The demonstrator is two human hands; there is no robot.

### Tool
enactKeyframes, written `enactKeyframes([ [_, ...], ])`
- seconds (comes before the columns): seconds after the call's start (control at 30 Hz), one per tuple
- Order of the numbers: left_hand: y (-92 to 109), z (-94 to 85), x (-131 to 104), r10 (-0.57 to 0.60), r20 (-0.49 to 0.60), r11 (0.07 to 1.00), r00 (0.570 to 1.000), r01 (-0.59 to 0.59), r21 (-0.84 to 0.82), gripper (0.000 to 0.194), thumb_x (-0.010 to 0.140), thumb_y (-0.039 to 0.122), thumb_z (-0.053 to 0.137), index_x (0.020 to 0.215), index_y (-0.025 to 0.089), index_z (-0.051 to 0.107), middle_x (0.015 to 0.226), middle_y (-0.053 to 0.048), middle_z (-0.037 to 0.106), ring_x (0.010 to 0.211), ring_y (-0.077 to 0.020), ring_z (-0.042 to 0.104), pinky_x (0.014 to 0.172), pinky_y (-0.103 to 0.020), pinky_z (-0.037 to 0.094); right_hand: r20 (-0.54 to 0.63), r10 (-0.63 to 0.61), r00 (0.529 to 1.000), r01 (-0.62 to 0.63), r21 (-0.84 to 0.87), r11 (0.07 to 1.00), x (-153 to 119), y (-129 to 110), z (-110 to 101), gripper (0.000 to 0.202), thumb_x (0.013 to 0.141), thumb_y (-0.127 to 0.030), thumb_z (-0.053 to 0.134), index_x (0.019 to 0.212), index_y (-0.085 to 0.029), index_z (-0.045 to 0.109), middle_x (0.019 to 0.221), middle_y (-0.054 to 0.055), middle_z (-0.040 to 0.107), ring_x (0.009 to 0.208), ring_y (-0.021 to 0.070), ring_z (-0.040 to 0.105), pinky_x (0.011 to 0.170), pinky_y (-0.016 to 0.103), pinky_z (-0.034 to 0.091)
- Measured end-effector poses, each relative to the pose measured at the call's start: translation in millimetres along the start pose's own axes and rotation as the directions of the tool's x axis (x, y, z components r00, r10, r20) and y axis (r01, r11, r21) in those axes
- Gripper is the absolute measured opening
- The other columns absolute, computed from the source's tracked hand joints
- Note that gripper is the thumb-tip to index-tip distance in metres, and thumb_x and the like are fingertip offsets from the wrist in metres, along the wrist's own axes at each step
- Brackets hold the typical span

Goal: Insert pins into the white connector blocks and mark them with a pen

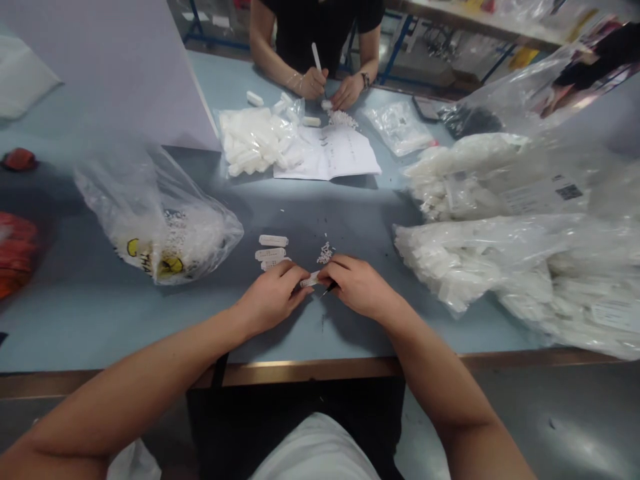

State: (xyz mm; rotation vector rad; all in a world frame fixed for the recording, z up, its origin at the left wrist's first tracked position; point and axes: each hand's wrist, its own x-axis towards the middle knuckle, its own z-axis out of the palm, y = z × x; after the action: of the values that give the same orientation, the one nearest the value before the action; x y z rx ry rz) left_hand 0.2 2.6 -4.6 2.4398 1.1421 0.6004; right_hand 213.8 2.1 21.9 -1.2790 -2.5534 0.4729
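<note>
with left hand (273, 293), pinching one end of a small white plastic strip (310, 280), inward from the middle of the light-blue table's (357, 210) near edge. with right hand (363, 287), closed on the other end, also holding a slim black pointed tool (329, 288). just beyond right hand, a loose heap of tiny white pieces (325, 253); beside left hand, oblong white plastic plates (273, 240). toward the right edge, clear plastic bags of white parts (450, 260).

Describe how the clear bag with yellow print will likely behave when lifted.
The clear bag looks floppy: its thin film is creased and slumped. It would probably hang bottom-heavy, since small white pieces gather at one end. Those loose pieces may slide about if it tilts.
</note>
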Motion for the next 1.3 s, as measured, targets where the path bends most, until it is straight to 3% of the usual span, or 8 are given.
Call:
enactKeyframes([
  [0.43, 0.8, 1.3, -0.4, 0.04, -0.021, 0.999, 0.999, -0.04, 0.014, 0.012, 0.088, 0.027, 0.054, 0.097, 0.019, 0.059, 0.096, -0.007, 0.062, 0.085, -0.0162, 0.061, 0.074, -0.027, 0.051, 0.06, 0.096, 0.994, -0.11, 0.328, 0.938, 7.2, 7.4, -1.1, 0.026, 0.07, 0.003, 0.054, 0.081, -0.019, 0.059, 0.084, 0.0, 0.062, 0.079, 0.0123, 0.058, 0.072, 0.022, 0.042],
  [0.67, 2.6, -1.4, 1.9, 0.055, -0.002, 0.998, 0.998, -0.055, -0.004, 0.009, 0.089, 0.023, 0.052, 0.094, 0.018, 0.058, 0.095, -0.006, 0.062, 0.085, -0.0158, 0.061, 0.077, -0.028, 0.051, 0.154, 0.26, 0.953, -0.302, 0.431, 0.85, 13.8, 5.5, -0.7, 0.009, 0.077, -0.018, 0.065, 0.085, -0.018, 0.061, 0.076, -0.001, 0.064, 0.066, 0.0103, 0.054, 0.061, 0.021, 0.039],
  [0.83, 2.7, -3.5, 3.4, -0.016, 0.035, 1.0, 0.999, 0.017, -0.016, 0.011, 0.089, 0.025, 0.052, 0.096, 0.019, 0.058, 0.093, -0.005, 0.062, 0.083, -0.0161, 0.06, 0.075, -0.029, 0.05, 0.112, 0.287, 0.951, -0.304, 0.497, 0.813, 12.7, 9.7, 0.3, 0.007, 0.078, -0.021, 0.065, 0.083, -0.019, 0.062, 0.076, -0.001, 0.065, 0.067, 0.0109, 0.055, 0.062, 0.022, 0.04],
  [0.9, 2.5, -3.6, 3.5, -0.045, 0.05, 0.999, 0.998, 0.046, -0.02, 0.012, 0.089, 0.027, 0.052, 0.097, 0.019, 0.058, 0.093, -0.005, 0.062, 0.083, -0.0164, 0.06, 0.075, -0.029, 0.05, 0.028, 0.33, 0.944, -0.296, 0.519, 0.802, 11.6, 17.1, -0.7, 0.008, 0.081, -0.025, 0.062, 0.085, -0.019, 0.063, 0.077, -0.001, 0.066, 0.068, 0.0117, 0.056, 0.064, 0.023, 0.041],
  [1.0, 2.3, -3.2, 3.6, -0.073, 0.068, 0.997, 0.995, 0.075, -0.026, 0.014, 0.088, 0.029, 0.053, 0.097, 0.019, 0.058, 0.093, -0.005, 0.062, 0.085, -0.0171, 0.059, 0.077, -0.029, 0.049, -0.199, 0.406, 0.892, -0.291, 0.435, 0.852, 10.1, 32.2, -1.2, 0.011, 0.086, -0.025, 0.055, 0.085, -0.019, 0.064, 0.078, 0.001, 0.065, 0.071, 0.013, 0.056, 0.068, 0.025, 0.042],
  [1.07, 2.1, -2.9, 3.8, -0.085, 0.076, 0.996, 0.993, 0.087, -0.027, 0.014, 0.088, 0.03, 0.053, 0.096, 0.019, 0.058, 0.093, -0.005, 0.062, 0.086, -0.0174, 0.059, 0.077, -0.029, 0.049, -0.305, 0.379, 0.874, -0.282, 0.317, 0.906, 9.4, 41.9, 0.8, 0.012, 0.085, -0.02, 0.052, 0.085, -0.018, 0.064, 0.078, 0.002, 0.063, 0.073, 0.0142, 0.056, 0.07, 0.026, 0.042],
  [1.17, 1.9, -2.7, 3.9, -0.09, 0.081, 0.995, 0.993, 0.093, -0.029, 0.015, 0.088, 0.03, 0.053, 0.097, 0.019, 0.058, 0.093, -0.005, 0.062, 0.085, -0.0175, 0.059, 0.077, -0.029, 0.049, -0.316, 0.316, 0.895, -0.252, 0.225, 0.941, 9.5, 51.2, 6.6, 0.015, 0.082, -0.013, 0.053, 0.089, -0.018, 0.065, 0.081, 0.003, 0.061, 0.075, 0.0144, 0.056, 0.072, 0.026, 0.043],
  [1.3, 2.7, -3.5, 4.1, -0.08, 0.076, 0.996, 0.994, 0.083, -0.035, 0.014, 0.088, 0.028, 0.053, 0.097, 0.019, 0.058, 0.093, -0.005, 0.061, 0.086, -0.0176, 0.059, 0.078, -0.03, 0.048, -0.233, 0.275, 0.933, -0.253, 0.12, 0.96, 13.4, 50.5, 13.2, 0.024, 0.077, -0.005, 0.052, 0.091, -0.02, 0.065, 0.084, 0.002, 0.06, 0.075, 0.0128, 0.057, 0.072, 0.023, 0.042],
])
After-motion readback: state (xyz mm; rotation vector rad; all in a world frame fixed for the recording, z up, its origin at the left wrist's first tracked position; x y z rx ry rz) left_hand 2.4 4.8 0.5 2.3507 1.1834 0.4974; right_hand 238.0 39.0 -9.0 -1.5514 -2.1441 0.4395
